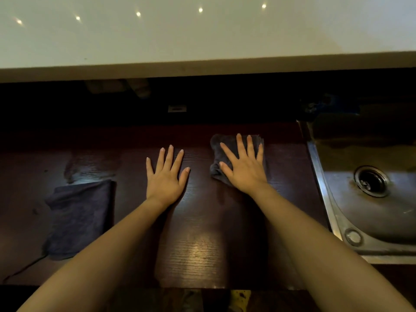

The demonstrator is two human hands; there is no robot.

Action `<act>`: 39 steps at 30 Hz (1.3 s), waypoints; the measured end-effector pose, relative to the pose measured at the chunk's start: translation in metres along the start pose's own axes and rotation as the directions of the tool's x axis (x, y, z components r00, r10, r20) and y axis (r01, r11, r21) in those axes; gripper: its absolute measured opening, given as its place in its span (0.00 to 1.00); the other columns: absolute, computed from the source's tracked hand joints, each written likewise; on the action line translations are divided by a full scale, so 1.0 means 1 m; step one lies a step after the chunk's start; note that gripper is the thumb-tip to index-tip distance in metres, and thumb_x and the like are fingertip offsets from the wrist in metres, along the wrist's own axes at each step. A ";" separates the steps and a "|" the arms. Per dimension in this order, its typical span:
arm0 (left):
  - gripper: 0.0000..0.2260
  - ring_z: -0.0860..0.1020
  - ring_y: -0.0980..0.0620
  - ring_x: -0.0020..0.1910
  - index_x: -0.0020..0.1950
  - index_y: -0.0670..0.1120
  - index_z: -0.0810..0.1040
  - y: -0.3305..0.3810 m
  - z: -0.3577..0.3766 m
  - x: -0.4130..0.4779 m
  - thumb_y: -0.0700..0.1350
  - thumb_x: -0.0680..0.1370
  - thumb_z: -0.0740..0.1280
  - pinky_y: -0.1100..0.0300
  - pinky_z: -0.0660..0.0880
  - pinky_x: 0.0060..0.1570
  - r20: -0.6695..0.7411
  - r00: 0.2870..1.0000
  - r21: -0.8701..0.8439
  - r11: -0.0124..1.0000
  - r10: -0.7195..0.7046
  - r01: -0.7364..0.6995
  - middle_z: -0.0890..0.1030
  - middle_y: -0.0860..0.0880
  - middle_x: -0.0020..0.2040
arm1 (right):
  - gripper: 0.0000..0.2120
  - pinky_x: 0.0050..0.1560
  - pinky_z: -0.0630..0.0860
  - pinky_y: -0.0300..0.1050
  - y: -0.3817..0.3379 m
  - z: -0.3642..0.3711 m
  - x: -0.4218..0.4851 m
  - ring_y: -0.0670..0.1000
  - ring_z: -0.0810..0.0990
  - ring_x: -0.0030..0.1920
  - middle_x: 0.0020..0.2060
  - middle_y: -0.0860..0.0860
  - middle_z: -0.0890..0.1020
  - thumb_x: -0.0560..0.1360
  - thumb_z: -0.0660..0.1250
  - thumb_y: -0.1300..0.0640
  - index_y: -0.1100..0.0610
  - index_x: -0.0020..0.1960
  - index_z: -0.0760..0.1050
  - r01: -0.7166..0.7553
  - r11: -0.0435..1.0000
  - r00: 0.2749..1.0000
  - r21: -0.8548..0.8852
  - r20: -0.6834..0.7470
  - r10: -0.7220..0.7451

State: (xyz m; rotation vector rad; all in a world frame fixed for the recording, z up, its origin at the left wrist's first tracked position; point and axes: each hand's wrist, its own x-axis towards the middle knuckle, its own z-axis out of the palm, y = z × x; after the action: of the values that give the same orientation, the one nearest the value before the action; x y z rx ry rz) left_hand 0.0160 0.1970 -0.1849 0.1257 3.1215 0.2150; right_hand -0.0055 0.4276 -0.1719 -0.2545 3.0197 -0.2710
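My right hand lies flat, fingers spread, pressing on a small bunched dark grey cloth on the dark wooden countertop. The hand covers most of the cloth. My left hand rests flat on the bare wood beside it, fingers straight and spread, holding nothing. A second dark cloth, folded into a rectangle, lies on the counter to the left, apart from both hands.
A steel sink with a round drain sits at the right, its rim close to my right forearm. A pale cabinet underside overhangs the dark back of the counter. A wet, shiny smear marks the wood above the folded cloth.
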 end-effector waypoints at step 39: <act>0.30 0.40 0.55 0.74 0.75 0.56 0.49 -0.050 -0.013 -0.039 0.65 0.74 0.40 0.45 0.38 0.73 0.023 0.996 -0.057 0.995 -0.084 0.086 0.48 0.51 0.77 | 0.32 0.69 0.32 0.67 -0.080 0.020 0.025 0.63 0.38 0.75 0.77 0.56 0.44 0.75 0.41 0.33 0.43 0.75 0.44 -0.150 0.989 0.988 0.012 -0.045 0.150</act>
State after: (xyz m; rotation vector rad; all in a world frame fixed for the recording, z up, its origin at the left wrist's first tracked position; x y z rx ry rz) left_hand 0.0506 0.1427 -0.1787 -0.0056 3.0881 0.3002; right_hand -0.0157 0.3420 -0.1786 -0.0203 3.0610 -0.2807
